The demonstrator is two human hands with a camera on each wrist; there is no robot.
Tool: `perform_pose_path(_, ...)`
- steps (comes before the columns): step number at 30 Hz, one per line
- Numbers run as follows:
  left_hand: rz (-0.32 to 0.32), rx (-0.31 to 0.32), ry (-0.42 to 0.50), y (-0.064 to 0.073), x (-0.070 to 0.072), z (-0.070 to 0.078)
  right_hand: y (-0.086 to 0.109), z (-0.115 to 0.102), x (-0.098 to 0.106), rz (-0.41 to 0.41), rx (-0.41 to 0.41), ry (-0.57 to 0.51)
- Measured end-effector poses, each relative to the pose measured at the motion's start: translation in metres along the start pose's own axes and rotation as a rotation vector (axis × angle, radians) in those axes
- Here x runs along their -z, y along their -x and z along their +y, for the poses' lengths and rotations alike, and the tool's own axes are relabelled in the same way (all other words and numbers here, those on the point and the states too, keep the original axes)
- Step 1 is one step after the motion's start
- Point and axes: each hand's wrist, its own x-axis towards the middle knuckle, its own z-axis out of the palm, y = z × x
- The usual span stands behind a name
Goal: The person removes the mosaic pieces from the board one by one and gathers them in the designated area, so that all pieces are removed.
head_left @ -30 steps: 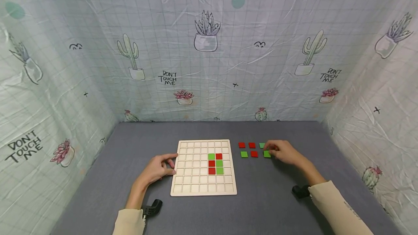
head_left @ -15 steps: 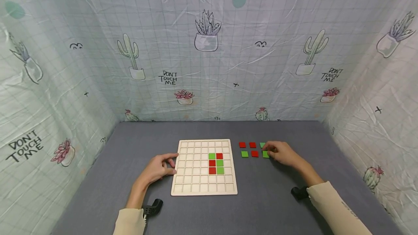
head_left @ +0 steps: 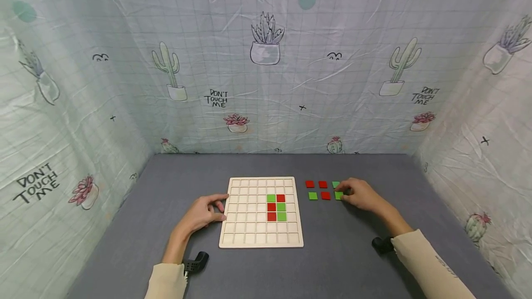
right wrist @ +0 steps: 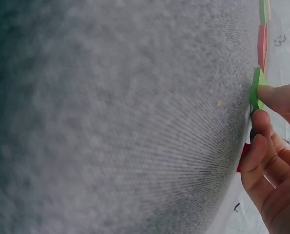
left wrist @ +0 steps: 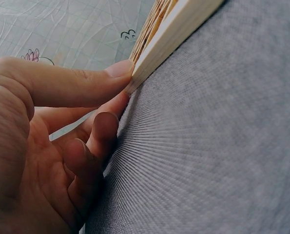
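Observation:
My left hand (head_left: 202,211) is at the left edge of a pale wooden grid board (head_left: 245,234), index finger and thumb touching the edge at separate spots. In the left wrist view the thumb (left wrist: 118,69) meets the board's side (left wrist: 169,39), the other fingers loosely bent. Right of the board, my right hand (head_left: 360,194) pinches a green square tile (head_left: 338,195) low over the table. The right wrist view shows the thumb against this green tile (right wrist: 256,90), with a bit of red tile (right wrist: 242,157) beyond the bent fingers.
Green and red tiles (head_left: 271,207) fill a small block of squares on the board's right half. Beside the board lie three red tiles (head_left: 323,184) and green ones (head_left: 313,195), in two rows. A patterned cloth (head_left: 266,105) surrounds the grey table (head_left: 257,271).
My right hand has slid the green tile slightly left, closer to the red tile beside it. The left hand has stayed at the board's edge. The head view has shifted slightly.

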Motion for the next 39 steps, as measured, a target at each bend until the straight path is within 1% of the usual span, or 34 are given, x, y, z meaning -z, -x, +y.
perform_pose_path(7,-0.013,-0.006,0.007,-0.0012,-0.0002,0.0008,-0.0008,0.0036,0.0013,-0.012,0.002,0.006)
perform_pose_path(22,0.011,0.003,0.01,0.0003,-0.0008,0.0042,-0.0008,-0.0001,0.0018,-0.012,0.016,0.014)
perform_pose_path(32,0.009,0.002,0.0,-0.0001,-0.0011,0.0033,0.0003,0.0031,0.0031,-0.018,0.01,0.028)
perform_pose_path(39,0.007,-0.008,-0.007,0.0,-0.0011,0.002,-0.0018,-0.0043,0.0066,0.012,0.019,0.049)
